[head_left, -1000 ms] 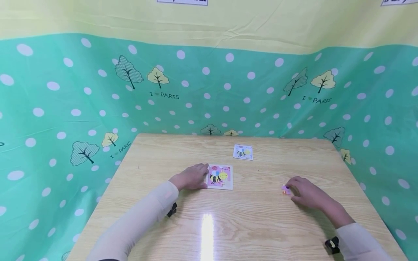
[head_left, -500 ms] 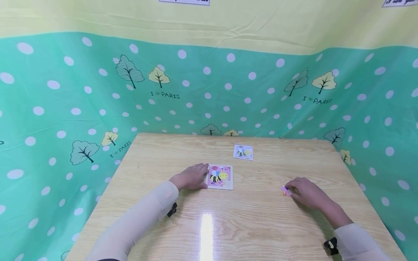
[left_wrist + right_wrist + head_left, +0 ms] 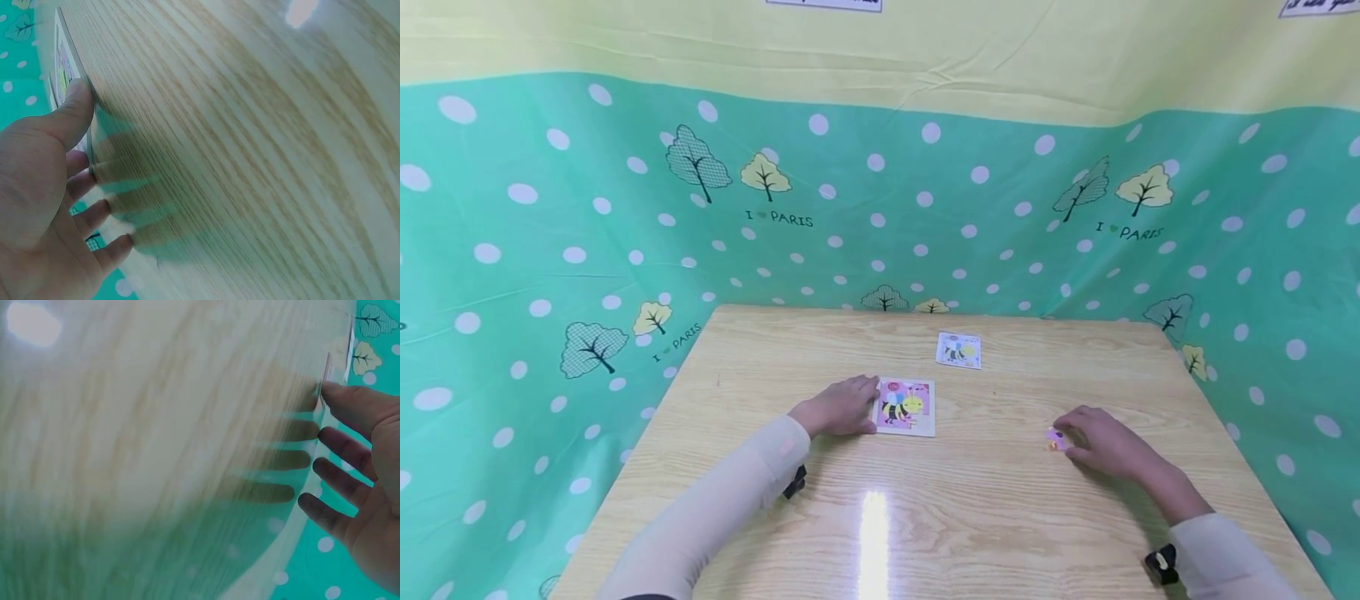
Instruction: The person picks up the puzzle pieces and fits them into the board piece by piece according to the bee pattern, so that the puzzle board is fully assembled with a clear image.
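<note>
In the head view a white-framed bee puzzle (image 3: 922, 432) lies flat left of the table's middle. My left hand (image 3: 841, 406) rests at its left side, thumb near the lower corner and fingertips along the upper part. The left wrist view shows the thumb (image 3: 76, 100) overlapping the frame, with the fingers spread on the wood. Out to the right lies a small pink puzzle piece (image 3: 1056, 440). My right hand (image 3: 1105, 442) is beside it, thumb and forefinger spread around its right end. In the right wrist view the thumb touches the piece's thin edge (image 3: 326, 372).
A smaller bee picture card (image 3: 958, 351) lies toward the back of the wooden table (image 3: 1000, 517). Behind and at both sides hangs a green dotted cloth (image 3: 850, 192). Each wrist carries a small black device, such as the right wrist camera (image 3: 1163, 564).
My right thumb and forefinger closed over the pink piece half a second ago and are now spread wider, showing more of it. The left hand and the bee puzzle stay put.
</note>
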A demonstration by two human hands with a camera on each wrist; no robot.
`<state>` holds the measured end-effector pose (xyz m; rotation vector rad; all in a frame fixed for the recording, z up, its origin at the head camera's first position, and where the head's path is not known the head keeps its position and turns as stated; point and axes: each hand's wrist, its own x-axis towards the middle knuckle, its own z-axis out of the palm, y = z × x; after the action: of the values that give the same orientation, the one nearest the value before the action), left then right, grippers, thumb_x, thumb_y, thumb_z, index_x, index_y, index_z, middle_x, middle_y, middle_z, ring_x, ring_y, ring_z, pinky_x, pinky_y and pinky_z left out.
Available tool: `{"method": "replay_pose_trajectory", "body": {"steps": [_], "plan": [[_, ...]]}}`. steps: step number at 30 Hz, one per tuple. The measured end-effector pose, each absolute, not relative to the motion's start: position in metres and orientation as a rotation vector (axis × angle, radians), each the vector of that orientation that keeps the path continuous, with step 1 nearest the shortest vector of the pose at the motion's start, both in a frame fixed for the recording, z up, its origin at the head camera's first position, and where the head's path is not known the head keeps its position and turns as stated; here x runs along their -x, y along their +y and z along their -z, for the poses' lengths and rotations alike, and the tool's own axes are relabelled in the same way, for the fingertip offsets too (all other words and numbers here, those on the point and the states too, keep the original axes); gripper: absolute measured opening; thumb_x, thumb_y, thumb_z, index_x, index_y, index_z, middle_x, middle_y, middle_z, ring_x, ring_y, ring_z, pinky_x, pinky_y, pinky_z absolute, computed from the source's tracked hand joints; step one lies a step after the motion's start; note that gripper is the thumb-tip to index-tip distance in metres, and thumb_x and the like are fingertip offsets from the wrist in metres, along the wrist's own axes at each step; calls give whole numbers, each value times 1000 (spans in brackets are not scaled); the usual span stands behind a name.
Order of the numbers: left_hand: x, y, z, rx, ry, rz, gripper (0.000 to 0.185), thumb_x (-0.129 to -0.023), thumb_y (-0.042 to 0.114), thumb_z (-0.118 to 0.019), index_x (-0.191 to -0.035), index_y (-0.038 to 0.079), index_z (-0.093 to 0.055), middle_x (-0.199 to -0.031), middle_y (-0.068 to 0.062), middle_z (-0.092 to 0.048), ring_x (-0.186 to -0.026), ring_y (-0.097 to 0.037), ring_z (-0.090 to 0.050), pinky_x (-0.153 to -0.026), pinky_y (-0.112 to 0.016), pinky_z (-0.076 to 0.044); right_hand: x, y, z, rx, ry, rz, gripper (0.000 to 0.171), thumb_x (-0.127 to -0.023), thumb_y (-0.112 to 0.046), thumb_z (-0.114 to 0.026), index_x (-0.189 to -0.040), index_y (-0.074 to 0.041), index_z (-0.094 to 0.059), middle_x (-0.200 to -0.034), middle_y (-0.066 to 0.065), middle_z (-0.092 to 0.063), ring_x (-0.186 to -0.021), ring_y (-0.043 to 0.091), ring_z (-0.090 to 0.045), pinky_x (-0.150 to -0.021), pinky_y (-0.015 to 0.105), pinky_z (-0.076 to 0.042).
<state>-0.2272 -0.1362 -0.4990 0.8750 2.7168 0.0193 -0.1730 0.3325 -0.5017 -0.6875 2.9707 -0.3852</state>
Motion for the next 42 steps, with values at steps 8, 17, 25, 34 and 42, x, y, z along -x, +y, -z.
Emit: {"method": "replay_pose_trajectory", "body": {"steps": [8, 17, 25, 34, 42], "plan": [[228, -136, 500, -878, 2722, 0, 80, -96, 56, -61, -153, 5, -42, -165, -18, -33, -152, -35, -34, -128, -45, -30, 175, 326, 502, 786, 2964, 391, 26, -90, -20, -77, -113, -8, -74, -107, 3, -73, -105, 30, -68, -95, 52, -57], [224, -135, 494, -859, 2723, -70, 86, -94, 52, -66, -155, 0, -37, -163, -20, -35, -151, -36, -36, -127, -46, -31, 175, 323, 504, 797, 2946, 383, 23, -91, -20, -76, -114, -13, -75, -108, -1, -73, -105, 27, -68, -93, 50, -58], [224, -135, 494, -861, 2724, -61, 83, -95, 52, -66, -154, 1, -38, -163, -20, -35, -151, -36, -36, -127, -46, -31, 176, 317, 504, 877, 2949, 363, 20, -92, -24, -75, -112, -18, -76, -106, -6, -72, -102, 22, -67, -91, 48, -58], [225, -136, 494, -885, 2733, -53, 79, -94, 52, -66, -152, 3, -43, -163, -20, -36, -150, -36, -37, -127, -46, -32, 177, 309, 505, 952, 2960, 369, 18, -92, -25, -76, -109, -21, -77, -102, -8, -72, -96, 17, -66, -86, 43, -60], [224, -136, 495, -881, 2730, -86, 78, -94, 51, -67, -151, 3, -45, -163, -20, -36, -151, -37, -37, -127, -47, -32, 180, 304, 501, 862, 3000, 320, 20, -88, -27, -78, -107, -22, -78, -93, -10, -69, -85, 9, -59, -74, 32, -55]]}}
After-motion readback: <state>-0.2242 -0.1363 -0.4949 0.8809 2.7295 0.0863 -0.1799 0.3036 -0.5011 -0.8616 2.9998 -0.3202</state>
